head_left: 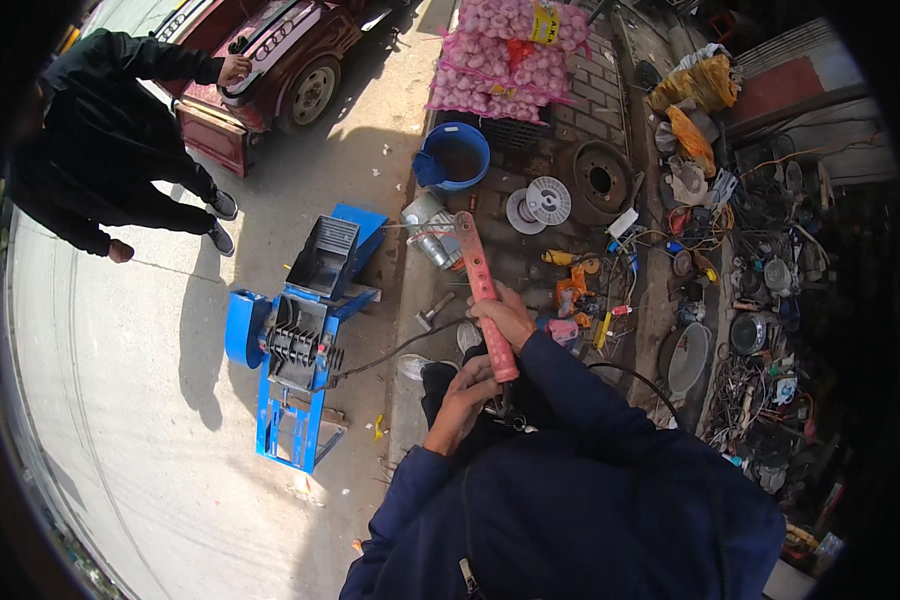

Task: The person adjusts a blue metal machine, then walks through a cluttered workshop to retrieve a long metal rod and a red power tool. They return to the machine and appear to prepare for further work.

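Observation:
A long red power strip (481, 283) with a row of dark openings tilts up in front of my body. My right hand (506, 318) is closed round its middle from the right side. Lower down, my left hand (462, 402) has its fingers bent against the strip's near end, beside a dark cord. Part of the left fingers' grip is hidden. To the left stands a blue metal machine (273, 415) with an open chamber of dark blades (296, 345) and a black hopper (327, 255) tipped back.
A person in dark clothes (120, 150) stands at the far left by a red vehicle (310, 95). Ahead are a blue bucket (478, 160), pink net sacks of garlic (510, 60), a motor (430, 230) and a wheel rim (600, 180). A hammer (433, 312) lies near my feet; cluttered parts fill the right.

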Motion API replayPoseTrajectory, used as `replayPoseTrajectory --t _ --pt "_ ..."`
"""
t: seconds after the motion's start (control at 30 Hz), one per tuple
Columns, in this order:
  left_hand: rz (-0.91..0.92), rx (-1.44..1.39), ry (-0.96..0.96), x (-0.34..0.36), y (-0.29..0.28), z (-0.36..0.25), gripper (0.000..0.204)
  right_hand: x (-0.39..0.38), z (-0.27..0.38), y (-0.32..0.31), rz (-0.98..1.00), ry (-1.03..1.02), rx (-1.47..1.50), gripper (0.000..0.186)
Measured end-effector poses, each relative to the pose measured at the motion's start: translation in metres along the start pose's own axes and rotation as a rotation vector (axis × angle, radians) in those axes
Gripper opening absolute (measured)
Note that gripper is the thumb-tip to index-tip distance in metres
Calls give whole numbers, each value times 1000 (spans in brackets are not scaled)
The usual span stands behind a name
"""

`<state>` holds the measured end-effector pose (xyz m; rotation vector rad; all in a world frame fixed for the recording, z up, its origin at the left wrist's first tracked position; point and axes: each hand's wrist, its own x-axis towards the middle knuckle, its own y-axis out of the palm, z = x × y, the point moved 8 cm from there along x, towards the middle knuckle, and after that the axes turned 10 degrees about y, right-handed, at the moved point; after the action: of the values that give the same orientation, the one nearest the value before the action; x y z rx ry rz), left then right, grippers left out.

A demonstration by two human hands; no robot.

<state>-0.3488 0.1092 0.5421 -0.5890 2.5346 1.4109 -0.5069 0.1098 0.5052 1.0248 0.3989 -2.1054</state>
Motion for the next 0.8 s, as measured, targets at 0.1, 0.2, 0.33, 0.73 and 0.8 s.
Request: replayPoseTrajectory --t 0.1,0.2,0.33,0.73,0.8 --pt "-9 -206 -46 22 24 1 37 -17 22 -14 -118 -164 -196 76" --pt "-131 -97 -186 44 38 19 19 -30 42 -31 -242 -308 -356 88" --pt "-226 30 -94 67 73 23 12 -55 71 -101 -283 -416 -281 82" --pt "-259 274 -185 89 127 18 12 -400 185 -467 -589 -1559 867 36" --pt "-219 267 -219 88 126 17 11 -507 186 -423 -275 -1848 473 45"
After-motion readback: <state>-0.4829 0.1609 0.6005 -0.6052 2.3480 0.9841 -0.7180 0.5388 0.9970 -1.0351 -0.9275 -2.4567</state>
